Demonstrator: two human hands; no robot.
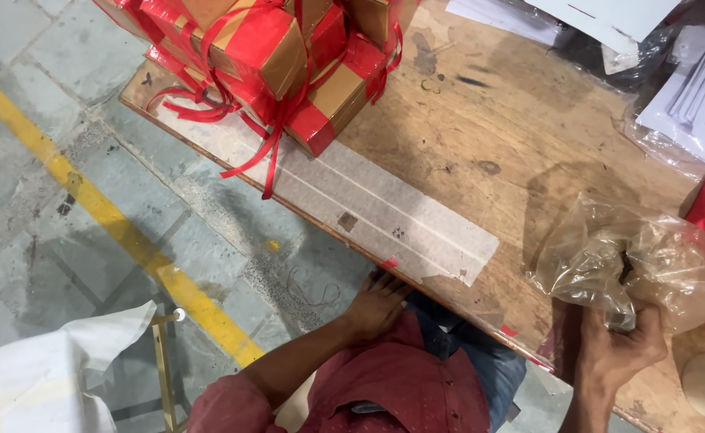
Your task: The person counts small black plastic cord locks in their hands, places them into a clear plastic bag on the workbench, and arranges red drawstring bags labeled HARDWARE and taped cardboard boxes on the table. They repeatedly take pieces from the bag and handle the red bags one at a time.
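Right hand (619, 346) closed on crinkled clear plastic bag (641, 261) lying just above it on worn wooden desk (481, 128); left hand (378, 303) open, resting at the desk's edge, farther off.

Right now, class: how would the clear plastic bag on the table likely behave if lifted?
The clear plastic bag is crumpled and creased, so probably floppy and light. Its glossy film may be slippery. The right hand grips its lower edge, so it would likely sag from there.
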